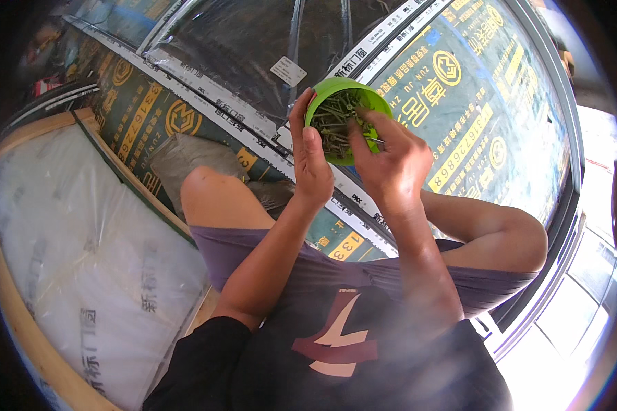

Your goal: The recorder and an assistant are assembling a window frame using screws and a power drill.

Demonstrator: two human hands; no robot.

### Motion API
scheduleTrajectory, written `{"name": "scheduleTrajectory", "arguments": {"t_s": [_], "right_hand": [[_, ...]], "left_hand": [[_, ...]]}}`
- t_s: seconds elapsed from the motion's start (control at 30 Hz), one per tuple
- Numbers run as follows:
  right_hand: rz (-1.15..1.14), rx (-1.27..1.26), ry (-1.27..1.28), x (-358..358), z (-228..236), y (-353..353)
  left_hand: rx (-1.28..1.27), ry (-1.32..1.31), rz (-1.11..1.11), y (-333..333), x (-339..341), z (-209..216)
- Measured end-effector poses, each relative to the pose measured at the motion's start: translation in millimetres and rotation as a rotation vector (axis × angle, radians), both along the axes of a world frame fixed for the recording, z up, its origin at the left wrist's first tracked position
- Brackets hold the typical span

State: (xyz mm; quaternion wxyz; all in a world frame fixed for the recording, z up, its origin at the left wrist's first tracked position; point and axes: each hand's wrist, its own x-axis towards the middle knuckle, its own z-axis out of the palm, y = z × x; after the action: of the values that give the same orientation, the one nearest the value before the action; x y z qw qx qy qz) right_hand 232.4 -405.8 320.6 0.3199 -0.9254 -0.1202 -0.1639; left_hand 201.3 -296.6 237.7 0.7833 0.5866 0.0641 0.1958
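Note:
My left hand (313,161) is wrapped round the left side of a bright green plastic tub (331,88), tilting it toward me. Inside lies a heap of long, thin screws (333,122), dull yellowish-grey in colour. Over the tub's right rim reaches my right hand (394,154), its curled fingers down among the screws. A short shiny metal piece (377,141) shows beside those fingers. Whatever the fingertips pinch is hidden.
Beneath the tub lie framed panels covered in dark green printed film (459,96) and black film (226,55), with white-taped frame bars (240,123). To the left stands a wood-edged panel under whitish plastic (82,240). A grey crumpled cloth (192,161) rests near my knee.

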Motion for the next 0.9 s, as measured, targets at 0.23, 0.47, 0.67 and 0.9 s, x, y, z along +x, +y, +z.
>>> {"name": "scheduleTrajectory", "arguments": {"t_s": [0.23,0.47,0.67,0.9], "right_hand": [[-0.053,-0.200,0.125,-3,19,-9],[-0.036,-0.122,0.224,-5,21,-15],[0.009,0.181,0.322,-7,35,-16],[-0.137,1.029,0.709,-1,20,-30]], "left_hand": [[-0.027,0.037,0.017,0,-2,-4],[-0.183,0.025,-0.033,3,-2,-6],[-0.332,0.025,-0.052,5,-1,3],[-0.320,0.046,-0.037,8,2,7]]}}
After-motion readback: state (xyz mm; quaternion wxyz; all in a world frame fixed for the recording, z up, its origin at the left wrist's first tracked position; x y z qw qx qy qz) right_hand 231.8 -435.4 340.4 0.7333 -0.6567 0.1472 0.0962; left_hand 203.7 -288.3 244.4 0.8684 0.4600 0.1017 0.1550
